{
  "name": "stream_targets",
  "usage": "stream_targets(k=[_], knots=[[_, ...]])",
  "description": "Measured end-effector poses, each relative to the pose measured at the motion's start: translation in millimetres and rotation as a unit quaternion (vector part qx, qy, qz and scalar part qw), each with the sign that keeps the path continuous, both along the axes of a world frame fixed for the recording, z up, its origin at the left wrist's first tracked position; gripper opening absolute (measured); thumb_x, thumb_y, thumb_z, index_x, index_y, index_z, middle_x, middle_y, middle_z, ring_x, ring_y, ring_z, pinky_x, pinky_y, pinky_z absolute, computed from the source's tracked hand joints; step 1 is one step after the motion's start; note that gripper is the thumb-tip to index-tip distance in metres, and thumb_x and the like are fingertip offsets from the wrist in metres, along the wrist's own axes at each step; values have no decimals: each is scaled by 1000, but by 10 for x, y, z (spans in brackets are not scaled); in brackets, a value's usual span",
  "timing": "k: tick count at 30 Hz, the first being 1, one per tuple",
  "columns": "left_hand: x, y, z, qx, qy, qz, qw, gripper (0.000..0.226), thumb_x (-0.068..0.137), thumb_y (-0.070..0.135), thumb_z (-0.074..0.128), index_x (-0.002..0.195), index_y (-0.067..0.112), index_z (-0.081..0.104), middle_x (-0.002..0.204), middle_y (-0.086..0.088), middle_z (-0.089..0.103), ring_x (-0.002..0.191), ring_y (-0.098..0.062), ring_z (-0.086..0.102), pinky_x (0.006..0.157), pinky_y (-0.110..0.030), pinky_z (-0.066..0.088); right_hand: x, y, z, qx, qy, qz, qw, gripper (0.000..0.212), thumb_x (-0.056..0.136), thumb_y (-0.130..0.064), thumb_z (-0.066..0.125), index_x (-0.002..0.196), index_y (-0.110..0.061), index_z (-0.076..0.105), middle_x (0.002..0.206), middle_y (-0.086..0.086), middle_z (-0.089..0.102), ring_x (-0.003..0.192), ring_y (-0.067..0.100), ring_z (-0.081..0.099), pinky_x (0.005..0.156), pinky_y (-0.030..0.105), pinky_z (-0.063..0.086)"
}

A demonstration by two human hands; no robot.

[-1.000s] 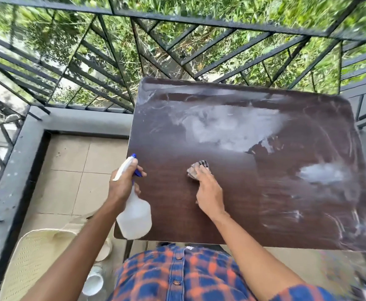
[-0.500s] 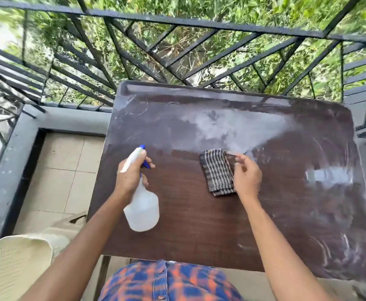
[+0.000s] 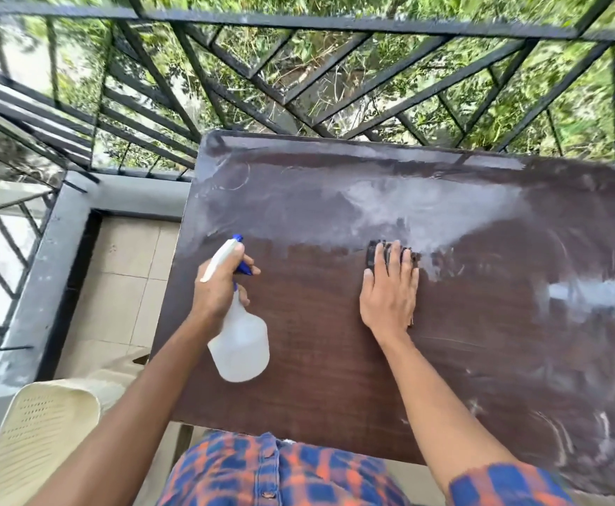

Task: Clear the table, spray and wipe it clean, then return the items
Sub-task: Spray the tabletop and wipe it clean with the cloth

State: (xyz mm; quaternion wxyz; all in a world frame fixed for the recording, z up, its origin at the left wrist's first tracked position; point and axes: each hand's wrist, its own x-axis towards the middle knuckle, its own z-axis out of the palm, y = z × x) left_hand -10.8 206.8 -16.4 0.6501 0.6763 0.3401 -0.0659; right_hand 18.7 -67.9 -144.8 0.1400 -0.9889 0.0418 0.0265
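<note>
Mid-frame, I judge wiping underway: flat right hand (image 3: 390, 290) presses cloth (image 3: 371, 255), left hand (image 3: 218, 286) grips spray bottle (image 3: 240, 345); next pass should sweep the table (image 3: 335, 378) across its hazy upper band.

Black metal railing (image 3: 335, 21) running along the balcony, greenery (image 3: 576, 104) showing beyond it, cream perforated chair (image 3: 43, 432) sitting lower left, beige floor tiles (image 3: 123, 286) lying alongside.

Left hand (image 3: 218, 286) grips the neck of a white spray bottle (image 3: 238, 345) with blue trigger, held over the near-left part of the dark wood-grain counter (image 3: 335, 378). Right hand (image 3: 390, 294) lies flat, fingers straight, pressing a dark striped cloth (image 3: 373, 255), mostly hidden under the palm, its far edge past the fingertips. Whitish wet smears across the counter's far half and right side. Cream perforated plastic chair (image 3: 39, 432) at lower left. Black metal railing (image 3: 298, 85) beyond, greenery behind. Plaid shirt (image 3: 273, 472) at bottom edge.
</note>
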Motion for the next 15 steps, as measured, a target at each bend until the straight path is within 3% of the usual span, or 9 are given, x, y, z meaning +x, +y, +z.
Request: stream_targets(k=[8, 15], knots=[[-4, 256, 9, 5, 1, 20, 1000, 39, 102, 43, 55, 85, 9, 67, 88, -14, 72, 38, -22, 43, 50, -32, 44, 412, 538, 99, -11, 38, -80, 996, 62, 104, -38, 39, 159, -15, 23, 167, 13, 18, 154, 34, 13, 123, 56, 14], [-42, 637, -23, 8, -1, 40, 999, 38, 104, 41, 53, 88, 10, 67, 85, -10, 72, 38, -23, 41, 49, -31, 43, 468, 2039, 200, 19, 32, 69, 997, 66, 103, -39, 35, 160, -13, 15, 169, 13, 7, 155, 34, 4, 124, 54, 7]])
